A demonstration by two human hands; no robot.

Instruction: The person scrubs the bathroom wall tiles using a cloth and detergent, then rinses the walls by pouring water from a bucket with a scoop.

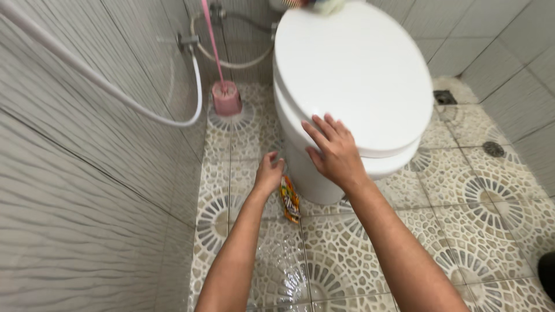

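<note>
My right hand [332,150] rests flat with fingers spread on the front edge of the closed white toilet lid [352,69]. My left hand [268,173] reaches down beside the white toilet bowl [306,176], its fingers pinched on the top of a crumpled orange and yellow wrapper [289,200] that hangs down to the patterned floor tiles. The wrapper lies close against the base of the bowl.
A pink toilet brush in its pink holder [226,97] stands by the left wall. A white hose [173,118] loops along the grey tiled wall. A floor drain [493,149] sits at the right, and the floor [283,266] near me looks wet.
</note>
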